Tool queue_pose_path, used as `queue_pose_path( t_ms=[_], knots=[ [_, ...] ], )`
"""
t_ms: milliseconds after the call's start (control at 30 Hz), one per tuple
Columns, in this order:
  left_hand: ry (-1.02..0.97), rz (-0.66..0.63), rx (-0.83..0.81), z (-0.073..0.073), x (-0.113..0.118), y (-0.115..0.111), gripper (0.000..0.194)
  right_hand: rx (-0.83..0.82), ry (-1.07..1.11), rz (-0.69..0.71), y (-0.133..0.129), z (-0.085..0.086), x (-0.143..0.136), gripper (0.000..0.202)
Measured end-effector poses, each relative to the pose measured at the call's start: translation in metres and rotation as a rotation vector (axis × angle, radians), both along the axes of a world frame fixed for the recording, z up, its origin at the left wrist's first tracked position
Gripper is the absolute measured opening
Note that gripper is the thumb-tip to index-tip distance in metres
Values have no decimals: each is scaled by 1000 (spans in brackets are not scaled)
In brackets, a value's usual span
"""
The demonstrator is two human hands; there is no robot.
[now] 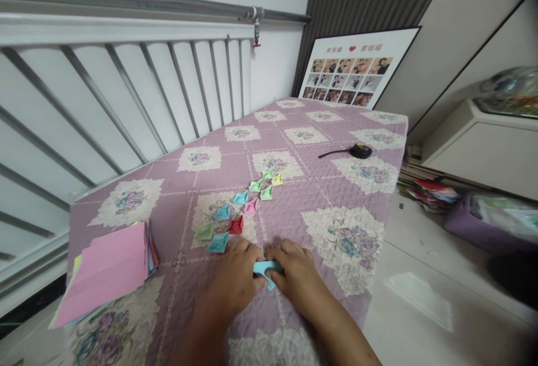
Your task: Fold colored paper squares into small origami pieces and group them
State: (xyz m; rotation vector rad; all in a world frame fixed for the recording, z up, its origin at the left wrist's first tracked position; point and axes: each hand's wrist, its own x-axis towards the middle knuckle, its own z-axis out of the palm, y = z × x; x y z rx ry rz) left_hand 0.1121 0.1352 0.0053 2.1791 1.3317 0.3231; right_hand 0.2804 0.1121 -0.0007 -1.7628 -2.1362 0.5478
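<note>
Left hand point(241, 275), right hand point(297, 272), fingers point(289, 247) holding blue paper point(264, 267), purple bin point(465, 227) with pale contents point(506, 214)

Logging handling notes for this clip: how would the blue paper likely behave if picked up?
The blue paper is probably very light, being small and thin-looking. It likely flexes easily, since its edge curves between the left hand and right hand.

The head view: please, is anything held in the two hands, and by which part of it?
A folded light-blue paper is held: the left hand grips its left end, the right hand its right end; its middle shows between them.
</note>
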Motion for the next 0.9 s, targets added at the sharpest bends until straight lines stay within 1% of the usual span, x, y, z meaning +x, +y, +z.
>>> queue_pose_path(
  t_ms=[133, 300, 500, 567, 667, 700, 733, 833, 900],
  knots=[
    [-6, -11, -5, -1, 0, 1, 22, -14, 17, -2, 0, 0, 0, 23],
    [-44, -13, -24, -3, -1, 2, 23, -19, 26, -7, 1, -1, -1, 13],
    [-131, 16, -13, -4, -3, 2, 28, -21, 134, -37, 2, 1, -2, 12],
    [-148, 34, -6, -5, -3, 3, 24, -34, 190, -50, 2, 2, -3, 10],
    [-170, 42, -21, -7, -1, 5, 9, -42, 282, -60, 3, 3, -3, 7],
    [-195, 55, -39, -7, -1, 6, 4, -43, 318, -64, 3, 4, -2, 7],
    [-235, 78, -62, -6, 0, 6, 3, -44, 359, -72, 3, 5, -2, 7],
    [-395, 172, -127, -2, 3, 7, 8, -64, 498, -80, 3, 8, -1, 9],
    [-468, 204, -158, 2, 4, 7, 12, -80, 576, -71, 3, 9, -2, 12]
  ],
)
